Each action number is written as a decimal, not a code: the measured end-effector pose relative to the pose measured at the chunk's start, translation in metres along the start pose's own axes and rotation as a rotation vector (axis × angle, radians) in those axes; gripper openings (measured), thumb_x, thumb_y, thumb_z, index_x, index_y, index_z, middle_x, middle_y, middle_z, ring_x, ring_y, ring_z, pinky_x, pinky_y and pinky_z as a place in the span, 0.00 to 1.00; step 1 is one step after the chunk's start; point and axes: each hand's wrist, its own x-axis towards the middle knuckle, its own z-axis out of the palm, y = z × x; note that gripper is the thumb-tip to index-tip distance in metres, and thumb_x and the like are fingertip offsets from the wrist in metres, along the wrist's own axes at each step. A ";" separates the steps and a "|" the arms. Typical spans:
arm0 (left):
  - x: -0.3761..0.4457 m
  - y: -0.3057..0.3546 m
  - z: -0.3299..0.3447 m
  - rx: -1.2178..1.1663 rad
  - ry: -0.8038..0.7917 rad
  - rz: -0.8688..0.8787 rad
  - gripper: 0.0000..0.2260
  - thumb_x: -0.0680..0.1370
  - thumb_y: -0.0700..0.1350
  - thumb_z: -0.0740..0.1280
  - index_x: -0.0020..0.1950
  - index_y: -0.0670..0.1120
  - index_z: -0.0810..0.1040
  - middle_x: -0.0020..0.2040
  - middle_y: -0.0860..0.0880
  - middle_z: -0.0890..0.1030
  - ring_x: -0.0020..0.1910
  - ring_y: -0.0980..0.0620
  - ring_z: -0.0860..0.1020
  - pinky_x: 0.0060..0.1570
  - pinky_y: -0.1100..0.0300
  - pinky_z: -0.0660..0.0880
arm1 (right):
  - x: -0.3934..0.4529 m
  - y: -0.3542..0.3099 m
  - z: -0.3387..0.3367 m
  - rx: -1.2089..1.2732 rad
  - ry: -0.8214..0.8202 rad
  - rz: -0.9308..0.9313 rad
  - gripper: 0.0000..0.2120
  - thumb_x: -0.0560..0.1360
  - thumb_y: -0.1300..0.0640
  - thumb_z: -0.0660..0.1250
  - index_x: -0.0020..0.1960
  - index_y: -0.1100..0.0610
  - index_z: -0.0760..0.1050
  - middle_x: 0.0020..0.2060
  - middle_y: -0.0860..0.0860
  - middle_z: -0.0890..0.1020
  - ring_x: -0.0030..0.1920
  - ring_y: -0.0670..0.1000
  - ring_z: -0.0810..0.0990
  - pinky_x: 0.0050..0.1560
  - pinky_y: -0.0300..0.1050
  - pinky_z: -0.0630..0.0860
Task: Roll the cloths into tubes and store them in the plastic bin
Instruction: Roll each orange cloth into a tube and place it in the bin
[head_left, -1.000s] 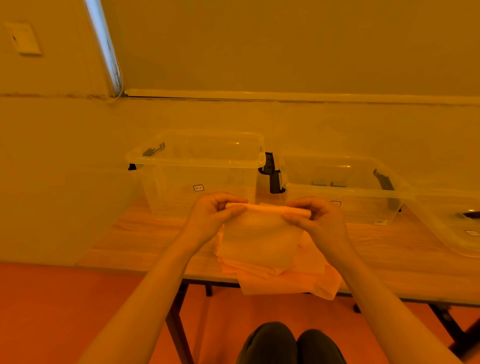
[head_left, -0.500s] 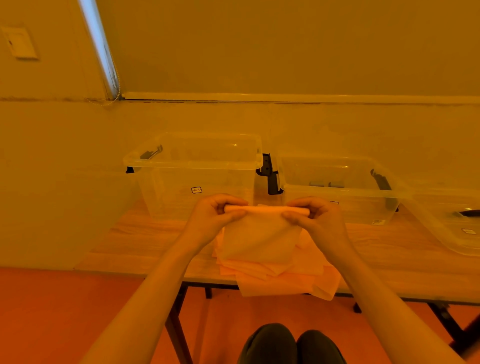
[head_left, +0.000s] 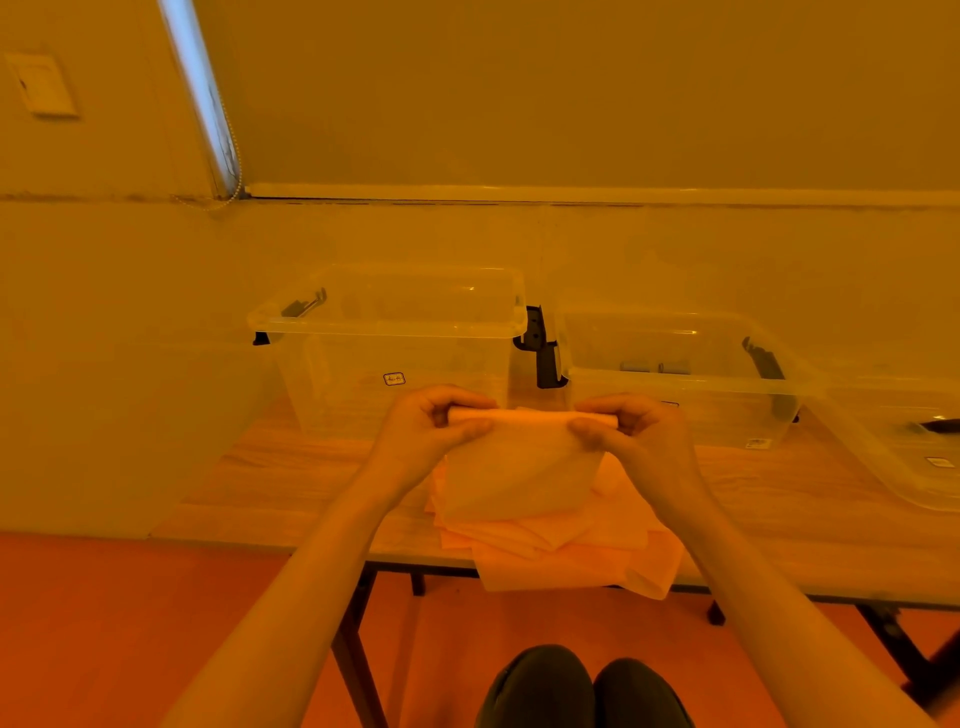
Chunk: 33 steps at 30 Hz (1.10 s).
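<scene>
I hold a pale cloth (head_left: 519, 473) up above the table, its top edge curled into a thin roll. My left hand (head_left: 426, 431) pinches the roll's left end and my right hand (head_left: 636, 436) pinches its right end. The rest of the cloth hangs down flat. Beneath it lies a stack of orange cloths (head_left: 566, 551), its lowest one drooping over the table's front edge. Behind my hands stand two clear plastic bins, one at the left (head_left: 395, 332) and one at the right (head_left: 691, 384). The right bin has two small grey rolls at its far side.
The wooden table (head_left: 270, 488) stands against a wall. A third clear plastic container (head_left: 904, 447) sits at the far right edge. Black latches stick out between the bins. My knees show below the table's front edge.
The rolled top edge of the cloth has grown slightly as my fingers turn it. My hands stay in nearly the same place.
</scene>
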 end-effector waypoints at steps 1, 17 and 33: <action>0.000 0.001 0.000 0.013 0.009 0.000 0.09 0.72 0.39 0.71 0.46 0.53 0.81 0.48 0.54 0.81 0.48 0.57 0.79 0.45 0.63 0.79 | 0.000 0.000 0.000 0.012 -0.001 0.011 0.09 0.69 0.63 0.73 0.43 0.49 0.80 0.42 0.44 0.82 0.41 0.36 0.81 0.37 0.31 0.77; -0.004 -0.001 0.000 -0.030 -0.009 0.006 0.10 0.71 0.36 0.71 0.49 0.47 0.82 0.47 0.54 0.81 0.44 0.63 0.79 0.43 0.68 0.77 | -0.001 0.005 0.004 -0.028 0.025 0.029 0.06 0.73 0.59 0.69 0.41 0.49 0.79 0.39 0.44 0.81 0.37 0.35 0.79 0.33 0.31 0.76; -0.005 -0.004 0.000 -0.015 -0.006 -0.035 0.10 0.71 0.38 0.72 0.46 0.52 0.81 0.49 0.54 0.81 0.48 0.60 0.79 0.44 0.64 0.79 | -0.006 0.004 0.004 0.021 -0.038 0.001 0.07 0.72 0.64 0.70 0.45 0.52 0.80 0.43 0.46 0.81 0.40 0.35 0.80 0.37 0.30 0.76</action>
